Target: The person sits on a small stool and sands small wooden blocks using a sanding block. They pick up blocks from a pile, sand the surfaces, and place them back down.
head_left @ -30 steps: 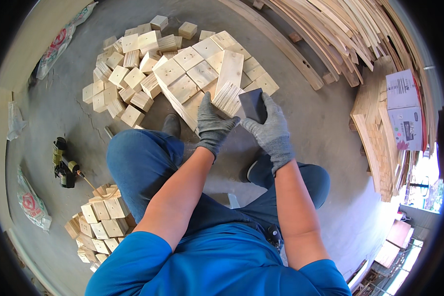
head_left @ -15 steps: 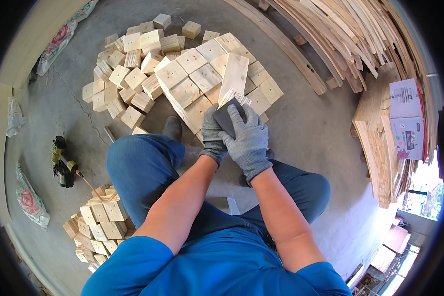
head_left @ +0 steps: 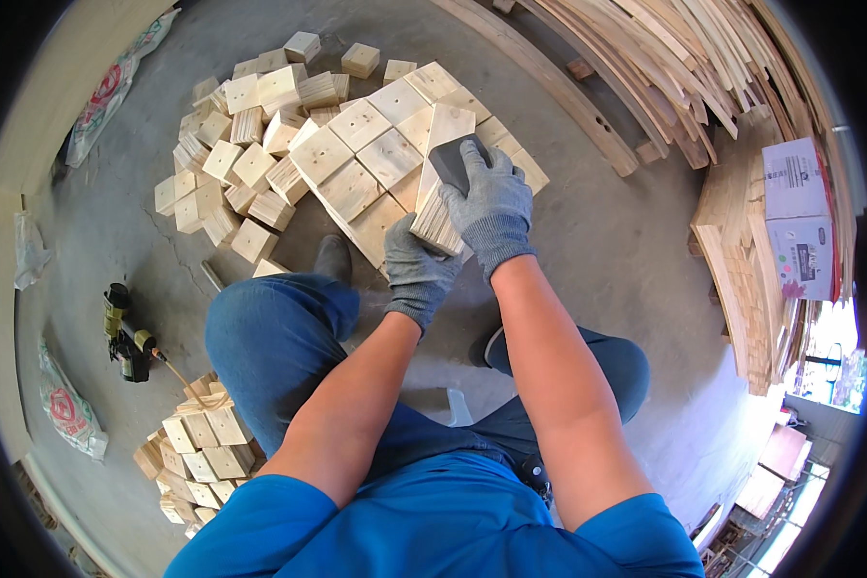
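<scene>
Landmark: the slab of close-set blocks (head_left: pixel 358 125). Pale wooden block (head_left: pixel 433 217) lies over the slab's near right part, its layered end toward the person; whether its far end rests on the slab cannot be told. Left hand (head_left: pixel 416 265), gloved, is closed round that near end; right hand (head_left: pixel 496 197), gloved, grips a dark pad (head_left: pixel 450 164) set on the block's upper face. Risk, judged: a loose left grip could let the block twist or slide off the slab under the pad's pressure; the pad could slip past the edge, bringing the right fingers against wood. Loose blocks (head_left: pixel 250 164), left of the slab, look unevenly piled and could topple if knocked. Markings: carton (head_left: pixel 798 217), well right of the slab, pale with dark print panels and small coloured spots; upper sack (head_left: pixel 116 87) and lower sack (head_left: pixel 70 409), both left of the slab, white with a red emblem. Slab: dark dots, no lettering made out.
</scene>
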